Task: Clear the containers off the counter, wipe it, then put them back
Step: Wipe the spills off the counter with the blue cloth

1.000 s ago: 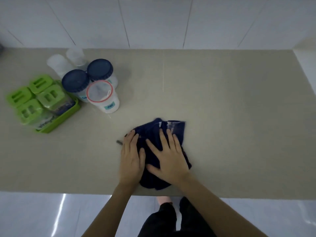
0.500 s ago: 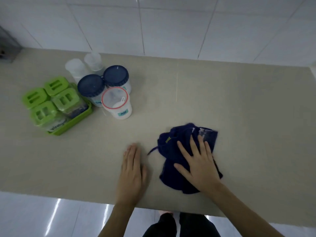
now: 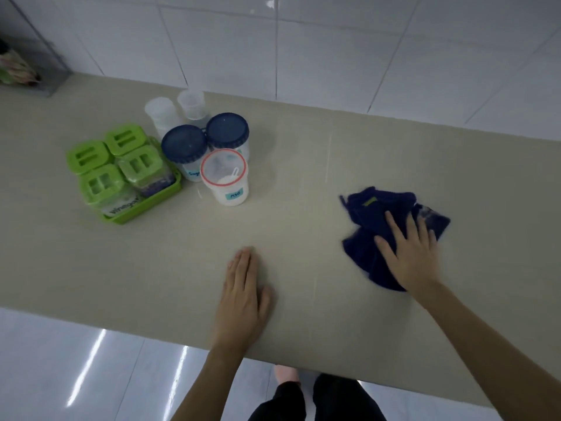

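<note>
A dark blue cloth [image 3: 376, 217] lies crumpled on the beige counter [image 3: 303, 183], right of centre. My right hand [image 3: 409, 250] presses flat on the cloth with fingers spread. My left hand [image 3: 246, 293] rests flat on the bare counter near the front edge, holding nothing. At the left stand the containers: a green tray [image 3: 142, 208] with several green-lidded boxes, two blue-lidded jars [image 3: 185, 144] [image 3: 227, 130], a red-rimmed white tub [image 3: 224, 177] and two clear cups [image 3: 159, 109] [image 3: 191, 101] behind.
A white tiled wall [image 3: 303, 41] runs along the back of the counter. A grey rack [image 3: 30, 71] stands at the far left corner. The counter's front edge drops to a glossy floor [image 3: 91, 360]; my legs show below.
My right hand has slid the cloth to the right across the counter. My left hand came off the cloth and now lies flat on the bare counter.
</note>
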